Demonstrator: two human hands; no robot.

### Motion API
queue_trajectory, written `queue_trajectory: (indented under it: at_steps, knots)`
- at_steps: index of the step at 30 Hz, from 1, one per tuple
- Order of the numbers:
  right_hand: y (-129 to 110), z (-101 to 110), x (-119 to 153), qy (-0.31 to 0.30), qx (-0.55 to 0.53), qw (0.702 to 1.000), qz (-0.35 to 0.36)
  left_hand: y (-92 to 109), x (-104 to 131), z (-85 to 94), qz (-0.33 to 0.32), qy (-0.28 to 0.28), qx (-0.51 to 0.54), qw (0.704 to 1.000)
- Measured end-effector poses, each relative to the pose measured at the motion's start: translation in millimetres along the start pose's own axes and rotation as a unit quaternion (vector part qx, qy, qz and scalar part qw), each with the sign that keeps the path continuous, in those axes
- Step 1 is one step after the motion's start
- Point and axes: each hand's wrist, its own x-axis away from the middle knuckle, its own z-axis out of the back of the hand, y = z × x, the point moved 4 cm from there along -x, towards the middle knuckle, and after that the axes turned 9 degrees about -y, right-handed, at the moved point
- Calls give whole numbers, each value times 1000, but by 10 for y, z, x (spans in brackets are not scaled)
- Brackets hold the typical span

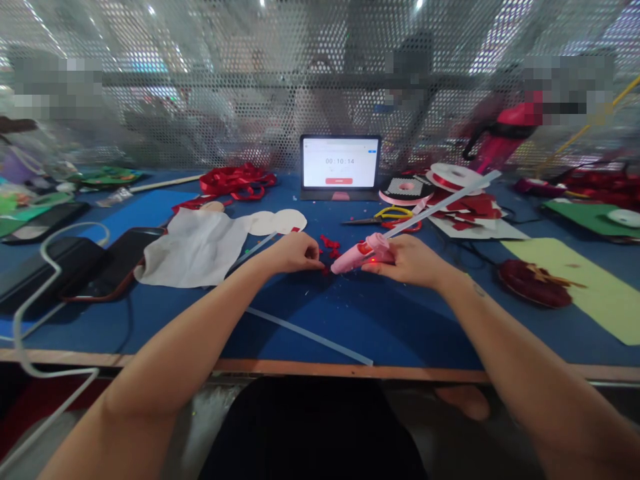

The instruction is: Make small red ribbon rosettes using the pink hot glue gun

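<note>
My right hand [415, 261] is wrapped round a pink glue gun [363, 253], its nozzle pointing left. A long translucent glue stick [445, 203] juts from the gun's back end, up and to the right. Just left of the nozzle is my left hand [296, 252], its fingers pinched together at a small dark red piece [326, 271] that is too small to make out. Small red ribbon scraps [330, 245] lie on the blue table just beyond the nozzle. Another glue stick [310, 335] lies loose nearer the front edge.
A tablet [341, 163] showing a timer stands at the back. Yellow-handled scissors [390, 215] and ribbon spools [455, 179] are back right. A grey cloth [195, 248], white discs [280, 220] and a phone [115, 263] with a white cable lie left. A yellow sheet [580, 280] is right.
</note>
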Motion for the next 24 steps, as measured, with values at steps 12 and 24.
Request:
queue_trajectory:
  at_steps: [12, 24]
  knots:
    - [-262, 183, 3, -46, 119, 992, 7, -25, -2, -11, -11, 13, 10, 1000]
    - [-265, 247, -22, -37, 168, 985, -1, -29, -9, -13, 1, 9, 13, 1000]
